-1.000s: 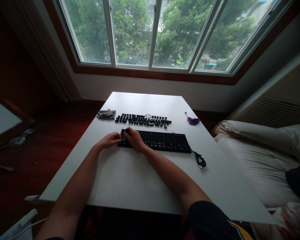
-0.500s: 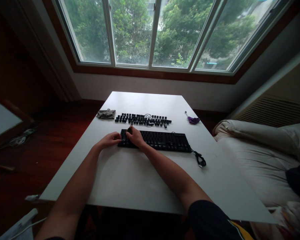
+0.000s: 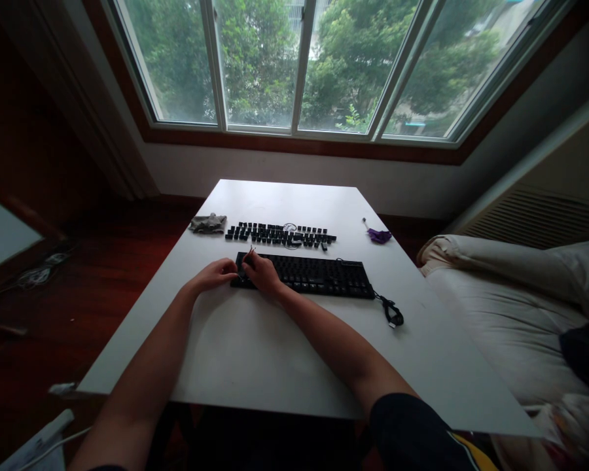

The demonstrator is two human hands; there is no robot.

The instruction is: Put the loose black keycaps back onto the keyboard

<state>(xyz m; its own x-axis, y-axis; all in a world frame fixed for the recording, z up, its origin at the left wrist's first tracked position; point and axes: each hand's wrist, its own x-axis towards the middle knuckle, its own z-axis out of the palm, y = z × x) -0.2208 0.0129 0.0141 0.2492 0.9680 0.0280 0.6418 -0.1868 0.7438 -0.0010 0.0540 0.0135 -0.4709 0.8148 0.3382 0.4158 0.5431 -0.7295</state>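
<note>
A black keyboard lies across the white table, its coiled cable trailing from the right end. My left hand rests at the keyboard's left end, thumb and fingers closed on its near corner. Over the left part of the keys is my right hand, closed around a slim tool whose thin end sticks up past the fingers; its exact kind is too small to make out. Behind the keyboard, several loose black keycaps are laid out in rows. My right fingers hide the keys under them.
A crumpled grey cloth lies at the table's left edge. Toward the right edge are a purple cloth-like item and a small thin stick. A pale sofa stands right of the white table; windows are ahead.
My right hand has shifted slightly left over the keyboard, and the slim tool has moved left with it. My left hand stays at the keyboard's left end.
</note>
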